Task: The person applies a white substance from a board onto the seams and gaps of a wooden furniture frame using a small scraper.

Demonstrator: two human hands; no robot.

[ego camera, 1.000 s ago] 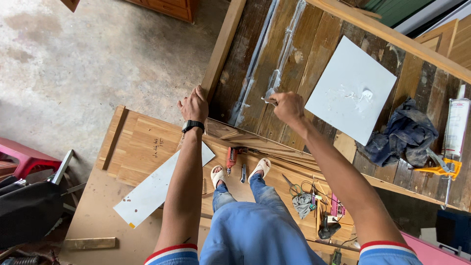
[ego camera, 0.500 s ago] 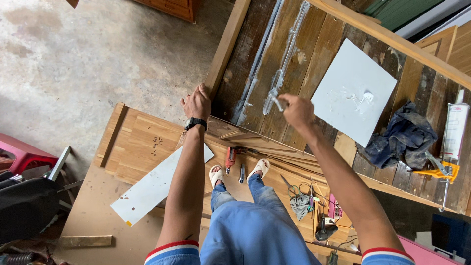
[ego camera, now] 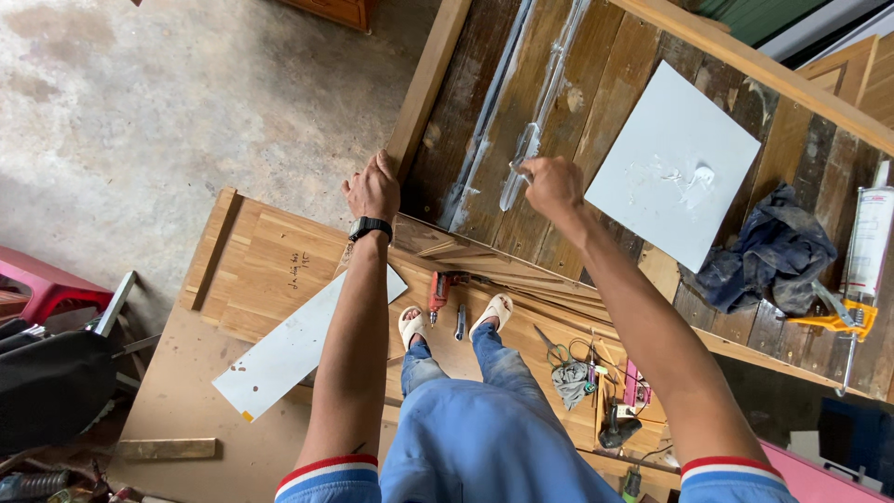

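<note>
The left hand [ego camera: 372, 189] is closed over the edge of the wooden frame [ego camera: 430, 79], fingers curled around it. The right hand [ego camera: 551, 184] is clenched on a small tool [ego camera: 515, 168], its tip pressed to the pale glue line [ego camera: 535, 102] on the dark planks [ego camera: 605, 112]. A white square panel [ego camera: 672, 164] lies just beside.

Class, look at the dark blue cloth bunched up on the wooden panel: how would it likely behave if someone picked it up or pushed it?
The dark blue cloth lies crumpled in soft folds, so it would probably hang floppy when lifted. It looks thin, so likely light for its size. Pushed along the rough planks of the wooden panel, it would probably bunch and drag rather than slide or roll.
</note>
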